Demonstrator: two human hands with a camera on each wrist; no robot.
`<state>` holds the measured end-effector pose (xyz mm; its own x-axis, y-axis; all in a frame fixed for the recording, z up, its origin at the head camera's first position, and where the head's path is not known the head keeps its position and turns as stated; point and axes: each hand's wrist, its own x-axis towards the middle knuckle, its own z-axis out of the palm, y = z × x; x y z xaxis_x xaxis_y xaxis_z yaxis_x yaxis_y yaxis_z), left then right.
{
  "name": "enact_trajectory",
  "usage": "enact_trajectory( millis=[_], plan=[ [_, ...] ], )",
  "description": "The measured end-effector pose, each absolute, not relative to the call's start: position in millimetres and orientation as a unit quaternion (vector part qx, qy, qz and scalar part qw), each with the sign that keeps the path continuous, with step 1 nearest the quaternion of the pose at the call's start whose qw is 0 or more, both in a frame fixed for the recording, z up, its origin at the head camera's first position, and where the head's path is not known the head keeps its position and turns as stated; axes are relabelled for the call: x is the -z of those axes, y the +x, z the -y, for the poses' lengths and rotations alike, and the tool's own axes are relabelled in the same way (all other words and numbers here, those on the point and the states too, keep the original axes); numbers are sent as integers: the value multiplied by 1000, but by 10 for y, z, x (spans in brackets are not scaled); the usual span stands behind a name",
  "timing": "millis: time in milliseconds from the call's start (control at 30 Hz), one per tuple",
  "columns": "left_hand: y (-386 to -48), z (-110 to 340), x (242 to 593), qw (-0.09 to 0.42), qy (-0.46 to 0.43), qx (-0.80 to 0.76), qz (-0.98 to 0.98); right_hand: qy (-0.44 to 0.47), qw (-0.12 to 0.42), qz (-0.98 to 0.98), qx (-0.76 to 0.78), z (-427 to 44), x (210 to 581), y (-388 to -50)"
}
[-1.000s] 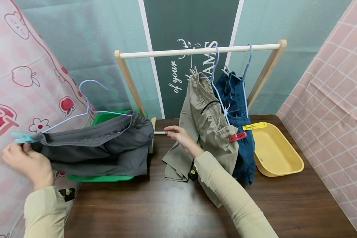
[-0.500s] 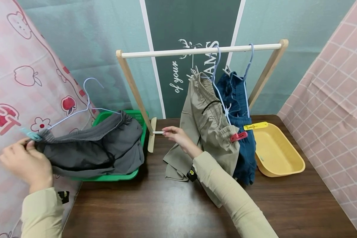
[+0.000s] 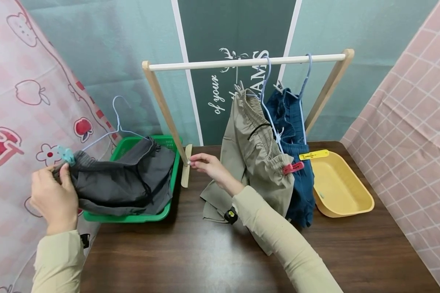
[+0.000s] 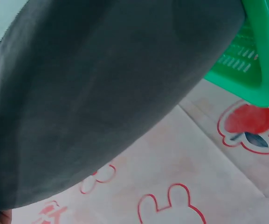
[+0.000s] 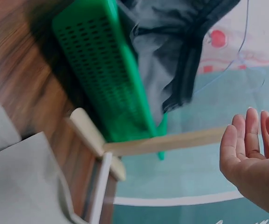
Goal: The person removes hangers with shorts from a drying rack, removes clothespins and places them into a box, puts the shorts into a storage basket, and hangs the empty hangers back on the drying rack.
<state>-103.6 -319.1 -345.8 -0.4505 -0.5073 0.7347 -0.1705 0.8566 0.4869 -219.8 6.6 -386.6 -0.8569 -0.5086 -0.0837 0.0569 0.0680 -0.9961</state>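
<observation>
My left hand (image 3: 55, 193) grips the left end of the waistband of dark grey trousers (image 3: 113, 183), just below a teal clothes peg (image 3: 66, 155). A pale blue hanger (image 3: 118, 118) rises from the waistband, its hook upright and off the rack. The trousers sag over a green basket (image 3: 124, 218); their grey cloth (image 4: 101, 93) fills most of the left wrist view. My right hand (image 3: 212, 169) is held out near the rack's left foot. In the right wrist view, that hand (image 5: 255, 158) shows loosely bent fingers and holds nothing.
A wooden rack with a white bar (image 3: 205, 64) stands behind. Beige trousers (image 3: 267, 134) with a red peg (image 3: 293, 167) and blue trousers (image 3: 304, 191) with a yellow peg (image 3: 314, 154) hang from it. At right sits a yellow tray (image 3: 366, 205).
My left hand has come rightward with the waistband and peg. The trousers, stretched wide earlier, now hang slacker, and the hanger has shifted right. My right hand has drifted slightly left.
</observation>
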Motion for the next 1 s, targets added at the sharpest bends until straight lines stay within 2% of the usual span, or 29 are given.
enact_trajectory(
  millis=[367,667,1000],
  plan=[
    [-1009,2962,3420,487,158,176,841,-210,218,-713,632,184,3538,-2091],
    [-1015,2819,3476,475,105,163,859,-256,188,-717,620,335,3293,-2018],
    [-1085,2703,3501,464,73,174,865,-297,139,-745,581,493,3190,-1966]
  ],
)
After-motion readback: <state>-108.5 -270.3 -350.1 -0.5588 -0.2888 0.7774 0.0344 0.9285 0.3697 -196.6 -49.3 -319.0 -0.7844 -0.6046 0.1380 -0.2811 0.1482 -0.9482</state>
